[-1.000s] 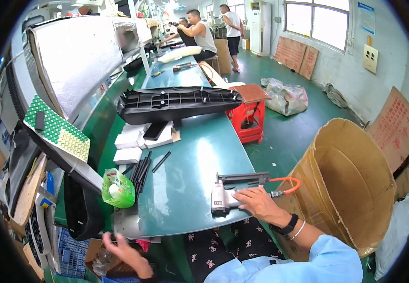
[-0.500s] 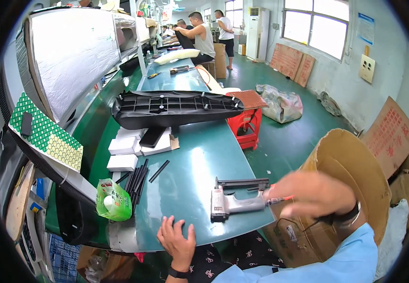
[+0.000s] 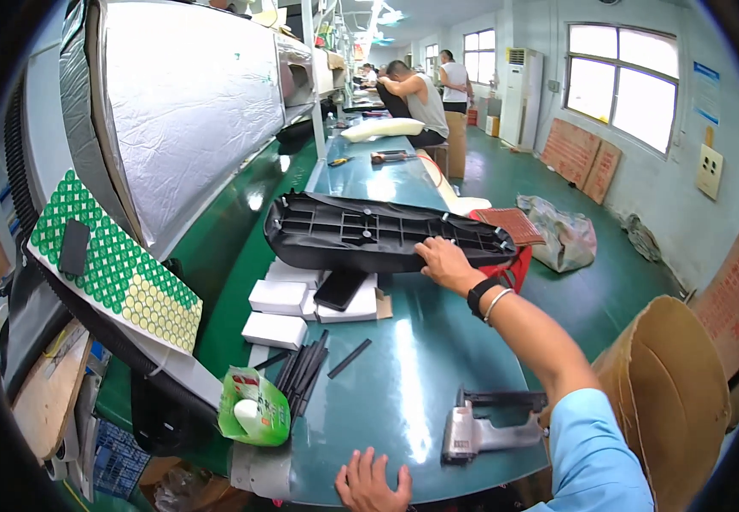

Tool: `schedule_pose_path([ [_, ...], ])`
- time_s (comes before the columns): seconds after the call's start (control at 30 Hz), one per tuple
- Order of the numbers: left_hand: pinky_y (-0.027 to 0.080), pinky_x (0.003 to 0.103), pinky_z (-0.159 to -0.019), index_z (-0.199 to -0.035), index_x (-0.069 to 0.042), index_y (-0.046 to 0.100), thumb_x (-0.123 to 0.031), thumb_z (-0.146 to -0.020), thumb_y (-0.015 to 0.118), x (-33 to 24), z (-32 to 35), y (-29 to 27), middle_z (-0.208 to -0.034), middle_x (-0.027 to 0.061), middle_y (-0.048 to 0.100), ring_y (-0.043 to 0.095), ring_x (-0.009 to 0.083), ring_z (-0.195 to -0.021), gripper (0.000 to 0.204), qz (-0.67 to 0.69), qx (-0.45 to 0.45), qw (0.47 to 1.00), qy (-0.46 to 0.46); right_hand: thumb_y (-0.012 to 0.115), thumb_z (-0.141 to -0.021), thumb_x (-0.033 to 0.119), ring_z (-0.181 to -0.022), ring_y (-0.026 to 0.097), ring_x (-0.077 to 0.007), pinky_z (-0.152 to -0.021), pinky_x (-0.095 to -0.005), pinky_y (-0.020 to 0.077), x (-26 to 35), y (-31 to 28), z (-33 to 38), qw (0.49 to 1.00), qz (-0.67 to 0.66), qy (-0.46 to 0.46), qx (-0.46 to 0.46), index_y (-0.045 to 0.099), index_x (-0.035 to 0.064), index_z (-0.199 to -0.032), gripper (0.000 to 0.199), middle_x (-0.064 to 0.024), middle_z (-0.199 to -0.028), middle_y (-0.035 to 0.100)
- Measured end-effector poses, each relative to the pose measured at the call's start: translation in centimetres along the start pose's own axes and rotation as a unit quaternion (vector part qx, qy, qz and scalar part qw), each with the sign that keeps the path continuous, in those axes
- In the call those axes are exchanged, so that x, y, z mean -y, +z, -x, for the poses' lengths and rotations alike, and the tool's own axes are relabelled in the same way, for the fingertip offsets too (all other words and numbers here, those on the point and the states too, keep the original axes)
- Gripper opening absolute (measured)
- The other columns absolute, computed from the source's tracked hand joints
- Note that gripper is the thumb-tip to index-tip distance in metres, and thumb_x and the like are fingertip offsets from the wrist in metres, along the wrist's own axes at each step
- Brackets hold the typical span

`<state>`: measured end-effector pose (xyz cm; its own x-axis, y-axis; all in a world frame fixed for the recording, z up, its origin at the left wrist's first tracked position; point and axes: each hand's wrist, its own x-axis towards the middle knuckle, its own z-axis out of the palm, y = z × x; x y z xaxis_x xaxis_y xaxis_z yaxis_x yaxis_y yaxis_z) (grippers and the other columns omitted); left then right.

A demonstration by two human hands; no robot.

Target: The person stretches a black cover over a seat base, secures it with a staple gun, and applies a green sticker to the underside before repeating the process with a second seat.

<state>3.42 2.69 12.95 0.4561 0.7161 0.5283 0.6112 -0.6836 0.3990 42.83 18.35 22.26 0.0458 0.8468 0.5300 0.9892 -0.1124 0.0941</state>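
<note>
A long black plastic seat base (image 3: 318, 224) lies ribbed side up across the bench, dark cover material round its edge. My right hand (image 3: 450, 262) reaches out to its near rim, fingers curled over the edge. My left hand (image 3: 373, 485) rests with spread fingers at the bench's front edge, holding nothing. To the right of it, below my right forearm, a silver and black pneumatic staple gun (image 3: 489, 433) lies on its side.
White boxes (image 3: 274, 330) and a black phone (image 3: 341, 290) sit before the seat base. Black strips (image 3: 303, 375) lie beside a green carton (image 3: 254, 414). A large cardboard drum (image 3: 672, 375) stands at right. Farther along the bench, a person (image 3: 425, 102) works.
My right hand has swung from above the staple gun to the seat base's near rim. The whole view has shifted, while my left hand stays at the bench edge.
</note>
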Motion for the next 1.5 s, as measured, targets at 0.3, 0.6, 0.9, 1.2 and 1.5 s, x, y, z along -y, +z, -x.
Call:
schedule_pose_path([
  [0.3,0.037,0.046,-0.096,-0.102,-0.006,0.062,-0.027,-0.075,0.069,-0.2,-0.2,0.2,-0.115,0.0112,0.060,0.053,0.0309,-0.113,0.035,-0.003,0.013,1.000,-0.020,0.051,-0.079,0.010,-0.081,0.048,-0.0239,-0.070,-0.0348,0.0382,1.5,4.9,-0.2,0.984,0.086,-0.027,-0.152,0.050,0.0089,-0.092,0.014,-0.0078,-0.084,0.046],
  [0.6,0.037,0.047,-0.096,-0.102,-0.006,0.062,-0.029,-0.074,0.070,0.2,1.1,0.7,-0.115,0.0113,0.061,0.053,0.0310,-0.113,0.037,0.004,-0.021,1.000,-0.011,0.053,-0.079,0.009,-0.078,0.050,-0.0225,-0.069,-0.0332,0.0379,2.5,-0.3,-2.0,0.989,0.063,-0.062,-0.120,0.050,0.0098,-0.088,0.010,-0.0067,-0.080,0.047],
  [0.9,0.037,0.048,-0.098,-0.104,-0.005,0.061,-0.033,-0.076,0.066,1.2,1.8,1.8,-0.114,0.0122,0.061,0.053,0.0327,-0.112,0.040,0.003,-0.054,0.998,-0.011,0.071,-0.062,0.009,-0.084,0.053,-0.0250,-0.072,-0.0355,0.0394,8.5,-23.5,4.2,0.982,0.148,-0.078,-0.091,0.053,0.0072,-0.088,0.032,-0.0077,-0.083,0.051],
  [1.2,0.033,0.044,-0.098,-0.103,-0.005,0.061,-0.051,-0.087,0.058,-1.5,0.6,-3.6,-0.105,0.0077,0.060,0.055,0.0240,-0.104,0.049,0.537,0.033,0.816,-0.212,0.082,-0.061,0.018,-0.068,0.049,-0.0225,-0.062,-0.0305,0.0404,18.6,-44.7,23.3,0.976,-0.147,0.148,-0.061,0.049,0.0057,-0.086,0.044,-0.0093,-0.077,0.049],
  [1.5,0.036,0.044,-0.103,-0.135,-0.006,0.041,-0.055,-0.093,0.042,-2.3,6.1,-9.7,-0.133,0.0110,0.047,0.047,0.0306,-0.120,0.065,0.875,0.128,0.466,-0.022,0.083,-0.070,0.025,-0.071,0.048,-0.0142,-0.064,-0.0271,0.0411,26.5,-41.6,33.2,0.909,-0.401,0.104,-0.057,0.049,0.0040,-0.091,0.045,-0.0038,-0.081,0.047],
])
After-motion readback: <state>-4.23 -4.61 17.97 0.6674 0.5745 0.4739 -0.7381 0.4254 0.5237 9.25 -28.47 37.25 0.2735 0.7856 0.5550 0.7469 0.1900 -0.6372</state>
